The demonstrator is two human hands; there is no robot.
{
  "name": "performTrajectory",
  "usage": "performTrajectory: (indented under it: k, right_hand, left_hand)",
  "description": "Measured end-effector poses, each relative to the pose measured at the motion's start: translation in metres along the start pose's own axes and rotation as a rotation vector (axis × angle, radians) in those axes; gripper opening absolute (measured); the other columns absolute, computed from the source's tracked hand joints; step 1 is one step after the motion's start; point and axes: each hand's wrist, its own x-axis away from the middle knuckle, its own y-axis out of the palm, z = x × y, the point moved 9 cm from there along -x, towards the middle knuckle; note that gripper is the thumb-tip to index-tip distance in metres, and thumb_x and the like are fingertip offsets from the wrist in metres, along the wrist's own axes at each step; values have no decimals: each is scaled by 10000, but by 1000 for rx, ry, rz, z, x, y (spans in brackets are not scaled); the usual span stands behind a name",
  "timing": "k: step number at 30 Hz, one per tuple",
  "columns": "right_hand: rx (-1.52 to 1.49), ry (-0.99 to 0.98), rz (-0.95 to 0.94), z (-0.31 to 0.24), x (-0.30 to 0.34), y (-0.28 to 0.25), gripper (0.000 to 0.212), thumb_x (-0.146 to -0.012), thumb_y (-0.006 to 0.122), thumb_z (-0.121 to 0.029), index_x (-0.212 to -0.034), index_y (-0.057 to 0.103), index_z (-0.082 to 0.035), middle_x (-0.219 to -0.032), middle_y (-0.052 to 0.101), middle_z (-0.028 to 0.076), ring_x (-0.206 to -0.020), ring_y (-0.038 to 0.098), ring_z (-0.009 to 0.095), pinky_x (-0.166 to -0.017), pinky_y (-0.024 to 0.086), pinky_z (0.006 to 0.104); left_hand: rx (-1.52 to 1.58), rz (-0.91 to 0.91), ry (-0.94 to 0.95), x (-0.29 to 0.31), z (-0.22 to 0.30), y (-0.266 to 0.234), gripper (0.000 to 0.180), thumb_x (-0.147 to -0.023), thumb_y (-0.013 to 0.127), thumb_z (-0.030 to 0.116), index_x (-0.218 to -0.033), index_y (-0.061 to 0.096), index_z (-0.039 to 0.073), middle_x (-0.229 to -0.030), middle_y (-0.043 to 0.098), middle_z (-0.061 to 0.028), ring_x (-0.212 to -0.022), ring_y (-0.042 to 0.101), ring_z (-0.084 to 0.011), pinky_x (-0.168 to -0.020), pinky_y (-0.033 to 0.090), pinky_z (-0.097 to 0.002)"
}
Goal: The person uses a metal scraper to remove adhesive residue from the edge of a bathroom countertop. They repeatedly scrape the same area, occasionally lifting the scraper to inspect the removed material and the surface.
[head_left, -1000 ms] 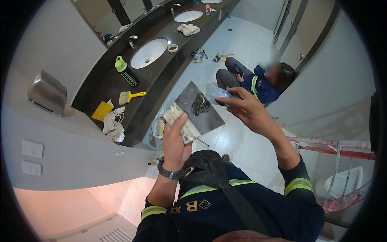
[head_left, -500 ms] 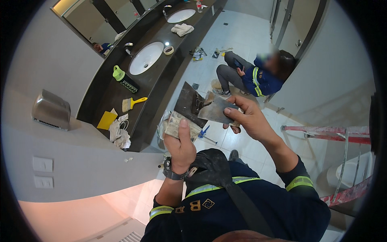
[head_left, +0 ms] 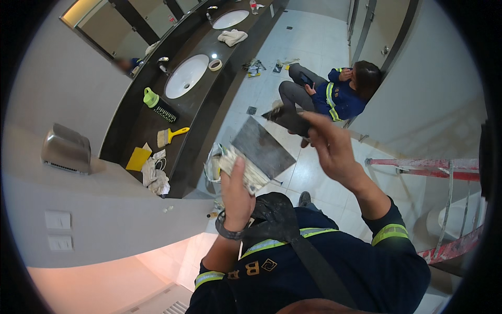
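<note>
My left hand (head_left: pixel 236 196) is closed on a flat rectangular metal plate (head_left: pixel 264 147), its thumb over a pale, smeared grip block (head_left: pixel 246 170). The plate slants out ahead of me, its dark grey face mostly bare. Above its far right part, my right hand (head_left: pixel 332 149) grips a putty knife (head_left: pixel 291 121). Motion blurs the blade, which looks dark and is apart from the plate. Something dark, like filler, sits along its far edge. Behind the left hand shows part of a clear plastic bag (head_left: pixel 213 162).
A dark counter (head_left: pixel 201 115) on the left holds basins, a green-capped bottle (head_left: pixel 159 103), a yellow-handled brush (head_left: pixel 171 136) and a tape roll (head_left: pixel 215 65). A co-worker (head_left: pixel 334 91) sits on the floor ahead with a phone. A red-stained ladder (head_left: pixel 423 163) stands at right.
My right hand has lifted the putty knife off the plate and turned its blade. The dark lump between plate and blade no longer shows on the plate. The co-worker has raised a hand toward the head.
</note>
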Motion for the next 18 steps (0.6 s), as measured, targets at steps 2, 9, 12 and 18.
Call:
performTrajectory:
  k: [2,9,12,18]
  right_hand:
    - [135,-213,-114,-16,5,13,448,-938,558,-4,-1373,555,-109,-1137,670,163,-885,668,284,-769,534,367]
    - [-1,-58,-573,-14,2,24,577,-888,630,9,-1434,527,-144,-1393,536,200,-1139,590,353,-930,488,408]
    - [121,-47,-553,-12,-4,18,538,-930,621,-82,-1437,528,-237,-1297,565,197,-1055,605,356,-910,498,416]
    - [582,-75,-360,2,-15,5,466,-906,623,-55,-1326,635,-257,-1250,551,219,-1094,576,366,-950,473,435]
  left_hand:
    - [121,-23,-76,-8,-1,9,340,-1026,526,229,-1290,521,15,-1189,630,-101,-1063,648,-199,-897,529,-346]
    - [125,-103,-87,-10,2,15,362,-1010,530,167,-1335,483,15,-1244,604,-115,-1113,631,-221,-958,520,-382]
    - [100,-144,-80,-7,1,15,386,-1000,534,141,-1354,461,6,-1262,589,-118,-1131,620,-226,-968,513,-385]
    - [76,-137,-8,-4,6,8,370,-988,555,120,-1330,480,0,-1212,608,-108,-1099,622,-201,-951,509,-365]
